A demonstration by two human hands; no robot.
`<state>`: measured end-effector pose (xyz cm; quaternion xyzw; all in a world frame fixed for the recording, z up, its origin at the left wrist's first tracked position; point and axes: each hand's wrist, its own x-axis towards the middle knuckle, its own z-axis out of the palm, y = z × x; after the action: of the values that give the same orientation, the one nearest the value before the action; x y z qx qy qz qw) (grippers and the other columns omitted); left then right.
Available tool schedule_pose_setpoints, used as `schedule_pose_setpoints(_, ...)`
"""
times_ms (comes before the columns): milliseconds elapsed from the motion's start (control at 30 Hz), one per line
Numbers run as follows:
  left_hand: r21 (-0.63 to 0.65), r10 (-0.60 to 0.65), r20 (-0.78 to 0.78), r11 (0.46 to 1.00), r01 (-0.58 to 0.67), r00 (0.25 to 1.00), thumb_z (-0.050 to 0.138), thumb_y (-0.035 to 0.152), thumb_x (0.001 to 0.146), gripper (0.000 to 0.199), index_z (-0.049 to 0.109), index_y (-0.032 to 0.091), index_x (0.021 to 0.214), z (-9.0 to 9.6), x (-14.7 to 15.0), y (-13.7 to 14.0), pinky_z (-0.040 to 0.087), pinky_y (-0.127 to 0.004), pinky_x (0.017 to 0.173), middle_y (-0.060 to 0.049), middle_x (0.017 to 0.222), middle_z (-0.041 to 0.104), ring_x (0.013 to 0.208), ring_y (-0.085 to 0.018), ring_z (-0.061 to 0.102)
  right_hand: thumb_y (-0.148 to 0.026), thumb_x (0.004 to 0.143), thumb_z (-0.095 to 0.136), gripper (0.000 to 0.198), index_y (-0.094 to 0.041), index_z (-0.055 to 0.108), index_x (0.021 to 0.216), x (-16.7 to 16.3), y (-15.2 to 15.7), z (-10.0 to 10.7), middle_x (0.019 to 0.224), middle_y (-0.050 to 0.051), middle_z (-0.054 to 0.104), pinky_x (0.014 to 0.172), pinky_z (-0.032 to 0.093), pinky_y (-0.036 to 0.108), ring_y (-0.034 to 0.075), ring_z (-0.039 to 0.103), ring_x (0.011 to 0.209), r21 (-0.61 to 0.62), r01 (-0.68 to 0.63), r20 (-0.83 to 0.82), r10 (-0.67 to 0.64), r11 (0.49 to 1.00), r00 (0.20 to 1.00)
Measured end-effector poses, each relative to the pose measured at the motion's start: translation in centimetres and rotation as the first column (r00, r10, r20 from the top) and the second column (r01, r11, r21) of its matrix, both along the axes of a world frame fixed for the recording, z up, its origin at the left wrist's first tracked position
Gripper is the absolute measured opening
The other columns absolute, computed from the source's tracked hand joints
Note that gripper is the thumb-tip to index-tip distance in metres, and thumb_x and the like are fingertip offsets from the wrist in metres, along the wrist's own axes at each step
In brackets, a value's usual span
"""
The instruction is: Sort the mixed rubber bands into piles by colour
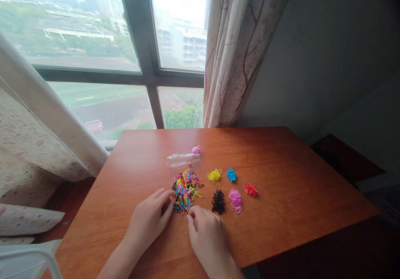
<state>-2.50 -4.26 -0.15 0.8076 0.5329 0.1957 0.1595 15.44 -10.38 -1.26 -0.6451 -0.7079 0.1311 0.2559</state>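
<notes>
A mixed pile of small coloured rubber bands (186, 187) lies on the wooden table in front of me. My left hand (153, 212) rests at the pile's left edge, fingers curved and thumb apart from them. At the near edge of the pile, my right hand (208, 231) pinches what looks like a yellow rubber band between thumb and forefinger. To the right lie separate heaps of one colour each: yellow bands (214, 175), blue bands (231, 175), black bands (218, 201), pink bands (235, 200) and red bands (251, 189). A single dark band (201, 185) sits beside the pile.
Behind the pile, a clear plastic bottle (183, 160) lies on its side, with a pink cap (196, 149) at its neck end. The wooden table (281, 158) reaches back to a window and curtains (231, 54). A white metal frame (34, 254) stands at the lower left.
</notes>
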Motion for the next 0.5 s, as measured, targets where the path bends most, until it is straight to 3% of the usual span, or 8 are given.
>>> schedule_pose_setpoints(333,-0.03,0.001,-0.037,1.0,-0.002,0.999,0.044,0.032,0.096,0.021,0.064,0.027,0.102,0.1,0.0,-0.1,0.044,-0.024,0.064,0.001,0.086,0.067,0.074,-0.015,0.065,-0.019,0.095,0.048,0.018,-0.022,0.062,0.083,0.9,-0.5,-0.1,0.069,0.0,0.067,0.059,0.033,0.024,0.015,0.064,0.062,0.13,0.034,-0.123,-0.018,0.991,0.992)
schedule_pose_setpoints(500,-0.031,-0.009,-0.031,0.999,0.008,0.999,0.043,0.031,0.097,0.021,0.063,0.026,0.103,-0.1,-0.1,-0.2,0.044,-0.024,0.067,0.0,0.09,0.067,0.077,-0.015,0.065,-0.021,0.096,0.047,0.022,-0.022,0.064,0.083,1.8,-0.7,0.6,0.067,-0.001,0.066,0.058,0.034,0.023,0.014,0.062,0.059,0.123,0.051,-0.2,-0.026,0.991,0.979)
